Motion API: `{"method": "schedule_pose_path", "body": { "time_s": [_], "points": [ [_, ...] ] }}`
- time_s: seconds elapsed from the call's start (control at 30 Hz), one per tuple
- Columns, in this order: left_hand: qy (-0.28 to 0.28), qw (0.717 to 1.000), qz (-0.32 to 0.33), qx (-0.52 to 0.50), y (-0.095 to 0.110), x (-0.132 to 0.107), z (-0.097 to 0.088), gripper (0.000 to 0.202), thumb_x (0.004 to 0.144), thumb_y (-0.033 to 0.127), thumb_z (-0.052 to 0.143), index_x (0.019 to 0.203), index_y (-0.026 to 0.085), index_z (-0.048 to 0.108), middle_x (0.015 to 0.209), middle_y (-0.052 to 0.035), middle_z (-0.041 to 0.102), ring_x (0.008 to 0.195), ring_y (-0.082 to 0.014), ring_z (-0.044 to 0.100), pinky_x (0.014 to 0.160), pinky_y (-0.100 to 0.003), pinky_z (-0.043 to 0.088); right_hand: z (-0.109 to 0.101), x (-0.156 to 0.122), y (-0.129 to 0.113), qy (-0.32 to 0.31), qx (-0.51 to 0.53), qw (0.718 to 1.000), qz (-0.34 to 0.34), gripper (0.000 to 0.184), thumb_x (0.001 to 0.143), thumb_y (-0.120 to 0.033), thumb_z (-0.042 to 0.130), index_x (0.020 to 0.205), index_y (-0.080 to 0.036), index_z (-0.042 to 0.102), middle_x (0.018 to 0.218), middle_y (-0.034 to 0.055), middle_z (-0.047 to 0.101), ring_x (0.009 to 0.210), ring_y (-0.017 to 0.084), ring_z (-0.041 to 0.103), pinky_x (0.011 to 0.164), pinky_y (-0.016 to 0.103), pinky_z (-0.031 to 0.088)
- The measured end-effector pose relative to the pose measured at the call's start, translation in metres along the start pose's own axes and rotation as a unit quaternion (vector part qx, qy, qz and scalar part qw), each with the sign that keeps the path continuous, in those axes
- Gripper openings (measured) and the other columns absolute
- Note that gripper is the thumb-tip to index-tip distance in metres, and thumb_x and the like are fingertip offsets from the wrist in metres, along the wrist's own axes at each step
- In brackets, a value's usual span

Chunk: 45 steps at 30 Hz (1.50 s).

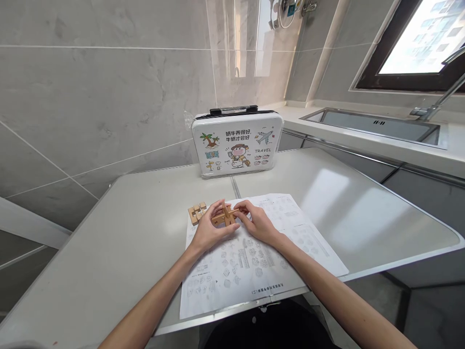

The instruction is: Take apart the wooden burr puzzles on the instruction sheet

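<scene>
A pale desk bears a printed sheet. Over it, my left grip cups a crossed wooden assembly; my right grip pinches its right end. It seems partly joined; notched blocks remain separate, beside my left grip.

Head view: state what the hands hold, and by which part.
Crossed wooden pieces. The left hand holds them around their left side, between thumb and fingers; the right hand pinches their protruding right end.
</scene>
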<state>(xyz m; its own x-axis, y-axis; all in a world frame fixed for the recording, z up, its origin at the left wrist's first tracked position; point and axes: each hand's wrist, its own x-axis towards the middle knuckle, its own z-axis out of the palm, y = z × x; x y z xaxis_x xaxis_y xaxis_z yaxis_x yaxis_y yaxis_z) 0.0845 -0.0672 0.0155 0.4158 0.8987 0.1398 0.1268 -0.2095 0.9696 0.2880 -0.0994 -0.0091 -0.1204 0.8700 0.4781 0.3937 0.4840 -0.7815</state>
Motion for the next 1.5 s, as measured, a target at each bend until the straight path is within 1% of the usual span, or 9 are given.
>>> {"method": "schedule_pose_path", "body": {
  "time_s": [0.13,0.33,0.5,0.7,0.9,0.97,1.07,1.3,1.5],
  "points": [
    [0.012,0.999,0.033,0.019,-0.001,0.0,0.0,0.087,0.07,0.037,0.096,0.146,0.025,0.056,0.146,-0.0141,0.064,0.138,-0.0338,0.059,0.12,-0.055,0.044,-0.001,0.002,0.001,0.04,0.004,0.999,-0.001,0.014,0.106,-0.036,0.055,0.112,-0.025,0.061,0.101,0.0053,0.077,0.087,0.021,0.072,0.079,0.033,0.053],
    [0.03,0.989,0.092,0.116,0.004,-0.007,0.0,0.093,0.07,0.041,0.095,0.15,0.03,0.05,0.149,-0.0112,0.061,0.138,-0.0329,0.059,0.116,-0.053,0.05,-0.003,0.006,-0.004,0.011,0.034,0.999,0.028,0.018,0.103,-0.04,0.06,0.111,-0.024,0.065,0.101,0.0056,0.078,0.082,0.02,0.07,0.073,0.032,0.053],
    [0.03,0.977,0.121,0.173,0.008,-0.009,0.001,0.091,0.071,0.039,0.095,0.149,0.03,0.049,0.148,-0.0094,0.062,0.139,-0.0319,0.059,0.117,-0.05,0.048,-0.002,0.004,-0.004,0.042,-0.006,0.999,0.023,0.016,0.103,-0.037,0.06,0.105,-0.024,0.068,0.094,0.0045,0.077,0.07,0.018,0.063,0.07,0.033,0.051],
    [0.041,0.972,0.132,0.19,0.008,-0.01,0.001,0.087,0.071,0.038,0.094,0.145,0.03,0.051,0.146,-0.0083,0.062,0.134,-0.0302,0.061,0.113,-0.048,0.051,0.0,0.006,0.0,0.024,0.048,0.997,0.063,0.019,0.101,-0.042,0.063,0.106,-0.024,0.069,0.103,0.0055,0.077,0.08,0.019,0.066,0.072,0.033,0.053],
    [0.043,0.954,0.182,0.236,0.005,-0.014,0.004,0.09,0.074,0.038,0.092,0.15,0.03,0.045,0.148,-0.0097,0.06,0.137,-0.0316,0.058,0.113,-0.049,0.049,-0.007,0.006,-0.003,-0.1,0.243,0.954,0.147,0.055,0.102,-0.056,0.06,0.144,-0.024,0.048,0.13,0.0134,0.069,0.105,0.023,0.07,0.08,0.036,0.059],
    [0.027,0.94,0.214,0.266,0.005,-0.015,0.005,0.087,0.078,0.038,0.089,0.152,0.03,0.044,0.147,-0.0111,0.06,0.135,-0.0329,0.058,0.112,-0.05,0.049,-0.007,0.003,-0.007,-0.151,0.255,0.945,0.14,0.065,0.101,-0.053,0.064,0.153,-0.026,0.037,0.133,0.0129,0.069,0.11,0.024,0.07,0.09,0.04,0.058],
    [-0.002,0.926,0.24,0.293,0.007,-0.016,0.006,0.081,0.082,0.04,0.085,0.153,0.03,0.045,0.146,-0.0123,0.061,0.134,-0.035,0.058,0.113,-0.053,0.046,-0.006,0.0,-0.013,-0.173,0.241,0.943,0.153,0.076,0.097,-0.047,0.071,0.156,-0.029,0.027,0.125,0.0103,0.071,0.104,0.024,0.071,0.09,0.041,0.058],
    [0.022,0.937,0.22,0.269,0.009,-0.015,0.003,0.082,0.08,0.04,0.087,0.151,0.029,0.048,0.145,-0.012,0.062,0.135,-0.0368,0.056,0.117,-0.054,0.042,-0.01,0.004,-0.019,-0.123,0.234,0.951,0.161,0.052,0.1,-0.041,0.066,0.143,-0.027,0.042,0.115,0.0065,0.071,0.105,0.023,0.071,0.1,0.046,0.056],
    [0.062,0.947,0.202,0.243,0.011,-0.015,0.001,0.085,0.076,0.04,0.09,0.15,0.031,0.048,0.144,-0.0104,0.061,0.133,-0.0346,0.057,0.113,-0.05,0.044,-0.005,0.008,-0.006,-0.074,0.267,0.948,0.155,0.048,0.103,-0.057,0.055,0.136,-0.023,0.056,0.115,0.0099,0.068,0.092,0.021,0.071,0.072,0.035,0.062]
  ]
}}
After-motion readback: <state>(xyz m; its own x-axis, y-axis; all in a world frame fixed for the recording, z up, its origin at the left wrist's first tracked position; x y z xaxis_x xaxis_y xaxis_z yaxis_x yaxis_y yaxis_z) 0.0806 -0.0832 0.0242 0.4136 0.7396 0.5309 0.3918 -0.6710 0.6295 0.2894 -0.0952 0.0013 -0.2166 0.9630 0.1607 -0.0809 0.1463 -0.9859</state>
